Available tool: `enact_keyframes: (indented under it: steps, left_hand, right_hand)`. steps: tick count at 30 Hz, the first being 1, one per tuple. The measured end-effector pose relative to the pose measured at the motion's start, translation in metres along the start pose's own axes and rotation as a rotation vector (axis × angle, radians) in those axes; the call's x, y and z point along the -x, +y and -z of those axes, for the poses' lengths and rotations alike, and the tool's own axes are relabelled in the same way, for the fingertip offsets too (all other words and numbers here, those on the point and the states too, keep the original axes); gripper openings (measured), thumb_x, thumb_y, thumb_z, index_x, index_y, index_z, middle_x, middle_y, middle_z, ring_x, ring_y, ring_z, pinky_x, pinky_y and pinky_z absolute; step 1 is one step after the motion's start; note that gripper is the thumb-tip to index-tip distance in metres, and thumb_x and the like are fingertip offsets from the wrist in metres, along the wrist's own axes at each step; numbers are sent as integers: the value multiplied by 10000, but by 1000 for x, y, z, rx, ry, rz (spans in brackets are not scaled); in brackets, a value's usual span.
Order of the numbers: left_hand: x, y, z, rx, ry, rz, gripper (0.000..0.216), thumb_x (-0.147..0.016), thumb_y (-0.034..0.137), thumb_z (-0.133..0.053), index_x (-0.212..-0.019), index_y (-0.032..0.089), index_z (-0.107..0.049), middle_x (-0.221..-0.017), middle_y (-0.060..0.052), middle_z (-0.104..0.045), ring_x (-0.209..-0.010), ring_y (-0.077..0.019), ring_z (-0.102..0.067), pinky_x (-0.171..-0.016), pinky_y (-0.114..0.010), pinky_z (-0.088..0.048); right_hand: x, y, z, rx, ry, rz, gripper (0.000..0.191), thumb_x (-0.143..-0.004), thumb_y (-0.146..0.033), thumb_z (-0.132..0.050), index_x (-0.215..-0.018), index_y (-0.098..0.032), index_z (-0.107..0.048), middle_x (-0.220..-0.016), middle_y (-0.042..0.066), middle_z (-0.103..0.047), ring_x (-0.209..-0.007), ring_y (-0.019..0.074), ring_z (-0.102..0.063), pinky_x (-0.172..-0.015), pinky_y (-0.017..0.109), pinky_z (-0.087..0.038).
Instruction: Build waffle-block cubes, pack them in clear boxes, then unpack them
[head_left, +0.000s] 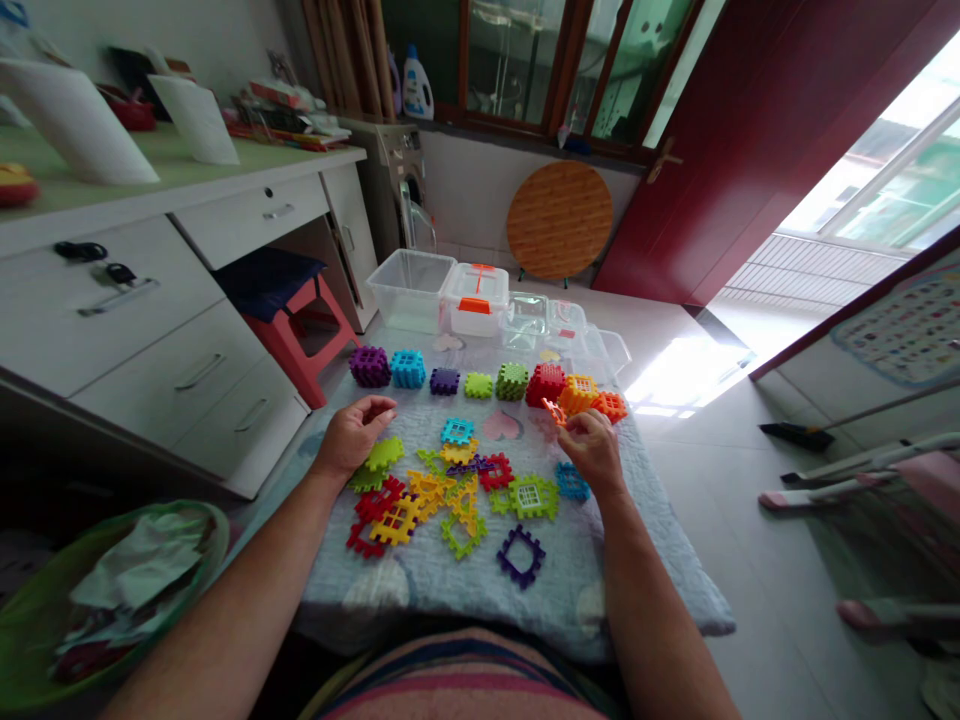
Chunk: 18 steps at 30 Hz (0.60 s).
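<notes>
My right hand (594, 448) pinches an orange plastic interlocking piece (553, 411) by its edge, above the cloth, just in front of the red stack (546, 385) and the yellow stack (580, 393). Over on the left, my left hand (352, 436) is loosely curled with nothing visible in it, beside the lime green pieces (384, 454). Between the hands lies a loose spread of notched pieces: a light blue one (457, 431), a red one (496, 471), a green window piece (534, 497), a blue one (572, 481) and a dark purple frame (521, 556).
Behind the pieces runs a row of stacks sorted by colour, from a purple stack (370, 367) to an orange stack (611, 406). Clear plastic bins (412, 290) and a lidded box (477, 298) stand at the table's far edge. A red stool (311, 330) is at left.
</notes>
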<state>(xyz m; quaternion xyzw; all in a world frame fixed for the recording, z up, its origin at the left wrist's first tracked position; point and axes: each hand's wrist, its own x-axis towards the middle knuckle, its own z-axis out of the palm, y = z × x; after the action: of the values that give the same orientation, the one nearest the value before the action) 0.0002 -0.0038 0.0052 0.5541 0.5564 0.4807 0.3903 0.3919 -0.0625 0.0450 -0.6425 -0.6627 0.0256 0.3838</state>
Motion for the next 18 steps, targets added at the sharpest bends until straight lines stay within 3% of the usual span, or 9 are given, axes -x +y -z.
enact_keyframes:
  steps: [7, 12, 18]
  left_hand:
    - [0, 1, 0, 11, 5, 8, 352, -679, 428, -723, -916, 170, -688, -811, -31, -695, -742, -176, -618, -694, -264, -474]
    - [1, 5, -1, 14, 9, 12, 328, -680, 407, -718, -904, 170, -687, -794, -24, -688, -729, -169, -612, -690, -260, -471]
    - [2, 8, -2, 8, 10, 11, 329, -676, 405, -721, -900, 166, -689, -792, -24, -692, -728, -168, -613, -688, -259, -473]
  right_hand:
    - [1, 0, -2, -128, -58, -76, 137, -746, -318, -624, -673, -209, -583, -719, 8, -577, -692, 161, -529, -683, 290, -434]
    - [2, 4, -7, 44, 9, -120, 186, -748, -318, -613, -611, -213, -545, -657, 13, -552, -682, 176, -512, -710, 312, -414]
    - [5, -4, -20, 222, -97, -101, 180, -789, -330, -604, -656, -210, -578, -745, 32, -589, -771, 194, -517, -776, 321, -391]
